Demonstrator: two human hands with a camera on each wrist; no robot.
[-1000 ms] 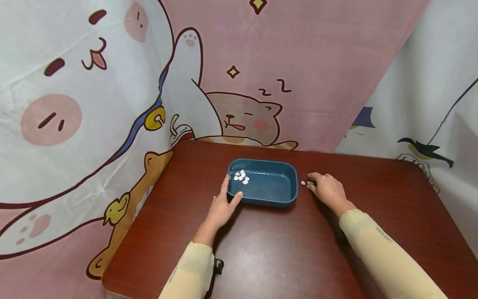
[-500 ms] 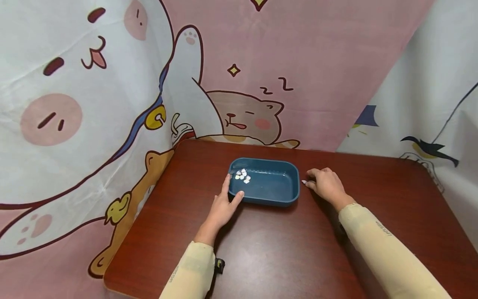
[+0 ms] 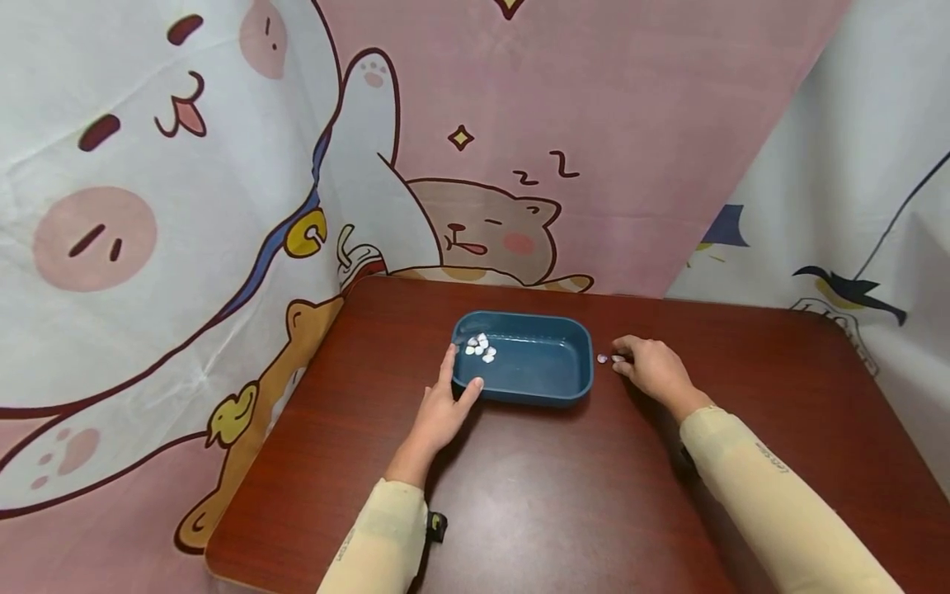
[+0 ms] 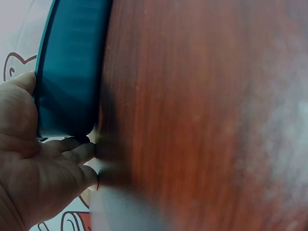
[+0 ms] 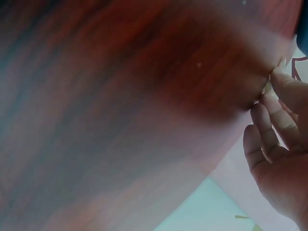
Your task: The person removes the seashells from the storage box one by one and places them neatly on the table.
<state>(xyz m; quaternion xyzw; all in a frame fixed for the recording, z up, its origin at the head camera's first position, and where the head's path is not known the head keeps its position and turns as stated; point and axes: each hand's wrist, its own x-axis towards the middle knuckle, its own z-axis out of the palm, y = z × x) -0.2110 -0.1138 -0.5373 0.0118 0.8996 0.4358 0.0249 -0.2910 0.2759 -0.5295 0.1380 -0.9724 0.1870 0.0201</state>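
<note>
A dark blue rectangular tray (image 3: 523,400) sits on the table. Several small white pebble-like pieces (image 3: 478,350) lie inside at its left end. My left hand (image 3: 438,417) holds the tray's near left corner, thumb at the front rim and fingers along the left end; the left wrist view shows the thumb against the tray's wall (image 4: 72,72). Beside the tray's right end, my right hand (image 3: 656,371) pinches a small white piece (image 3: 618,359) between thumb and fingertips, low over the table. Another such piece (image 3: 602,359) lies between that hand and the tray.
The reddish-brown wooden table (image 3: 564,503) has rounded corners. Cartoon-printed cloth (image 3: 631,124) hangs behind it and along both sides. A black strap device (image 3: 436,526) sits at the left wrist.
Around half a second ago only one loose piece showed by my right fingertips; now two show slightly apart. My right hand has shifted very little, and my left hand stays on the tray.
</note>
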